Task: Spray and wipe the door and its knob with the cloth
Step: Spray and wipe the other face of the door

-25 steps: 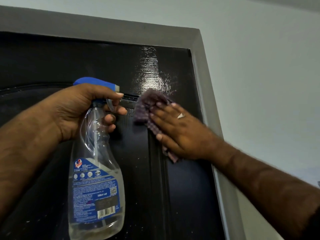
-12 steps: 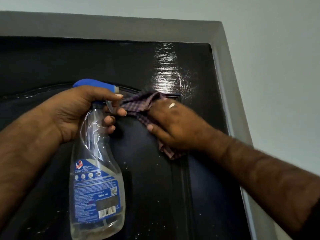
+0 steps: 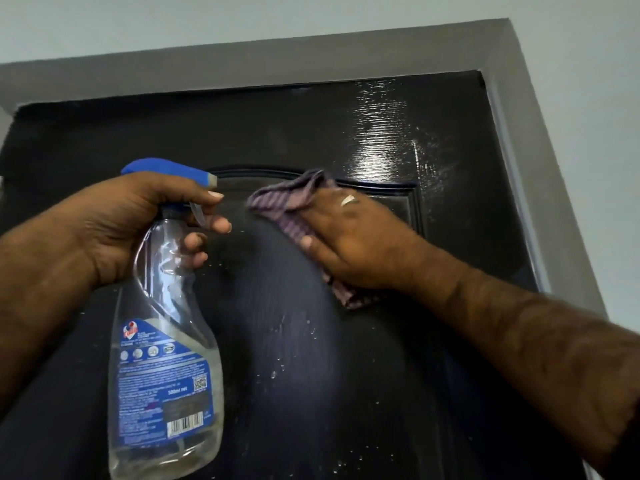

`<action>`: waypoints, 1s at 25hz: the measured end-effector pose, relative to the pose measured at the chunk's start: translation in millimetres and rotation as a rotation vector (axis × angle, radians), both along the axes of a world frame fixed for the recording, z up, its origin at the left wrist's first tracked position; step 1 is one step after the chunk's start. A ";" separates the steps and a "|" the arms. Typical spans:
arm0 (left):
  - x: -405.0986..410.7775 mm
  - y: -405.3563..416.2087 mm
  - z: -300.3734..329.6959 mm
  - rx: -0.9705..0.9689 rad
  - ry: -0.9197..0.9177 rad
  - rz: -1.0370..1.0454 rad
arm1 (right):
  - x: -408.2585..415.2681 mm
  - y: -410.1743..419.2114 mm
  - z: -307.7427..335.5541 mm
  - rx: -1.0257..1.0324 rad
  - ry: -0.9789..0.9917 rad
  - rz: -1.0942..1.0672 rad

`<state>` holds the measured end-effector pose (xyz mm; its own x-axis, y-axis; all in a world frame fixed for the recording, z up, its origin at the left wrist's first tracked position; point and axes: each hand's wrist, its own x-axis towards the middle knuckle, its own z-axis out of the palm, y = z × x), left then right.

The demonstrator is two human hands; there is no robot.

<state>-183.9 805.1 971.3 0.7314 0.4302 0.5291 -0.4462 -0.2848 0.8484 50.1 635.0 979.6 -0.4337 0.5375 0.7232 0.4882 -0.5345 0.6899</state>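
Over on the left, the left hand (image 3: pixel 138 223) is wrapped round the neck of the clear plastic spray bottle with the blue trigger head and blue label (image 3: pixel 166 341), forefinger lying along the nozzle and the fingers below it curled by the trigger, the bottle hanging just in front of the left side of the glossy black panelled door (image 3: pixel 277 133) with only a shallow pool of liquid at its bottom. Moving across, small droplets speckle the raised panel below and between the hands, so by the look of it the spraying up here is done and that part awaits the wipe. Then the right hand (image 3: pixel 349 237), a ring on one finger, lies flat with fingers spread, pressing the purple checked cloth (image 3: pixel 287 202) against the arched top edge of the panel; cloth peeks out above the fingertips and below the heel of the hand. Further right, the door's upper right corner gleams wet and streaky beside the grey door frame (image 3: pixel 540 168), which suggests it has had its pass. My call: the top of the door is underway, the lower door is left, and the knob is nowhere in view, so nothing can be said of its state.
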 end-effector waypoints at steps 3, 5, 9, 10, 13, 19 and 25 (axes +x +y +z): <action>-14.2 13.3 -4.3 -0.021 -0.011 0.029 | -10.5 22.4 -11.6 0.026 0.013 -0.010; -19.2 19.2 -5.1 -0.021 -0.005 0.054 | -14.0 33.7 -16.8 -0.066 -0.012 -0.055; -40.8 41.4 -12.0 -0.030 -0.030 0.074 | -34.0 63.5 -14.8 0.085 0.135 -0.054; -45.8 47.5 -13.9 -0.031 -0.035 0.080 | -34.5 73.8 -15.4 0.026 0.082 -0.067; -60.4 67.6 -21.4 -0.049 -0.024 0.100 | -37.0 90.5 -7.5 0.018 0.082 -0.039; -86.4 125.9 -58.4 0.030 0.172 0.109 | -52.3 119.7 1.8 0.095 0.099 -0.061; -98.1 184.5 -73.6 -0.023 0.121 0.088 | -70.2 175.9 -34.1 -0.099 0.002 -0.146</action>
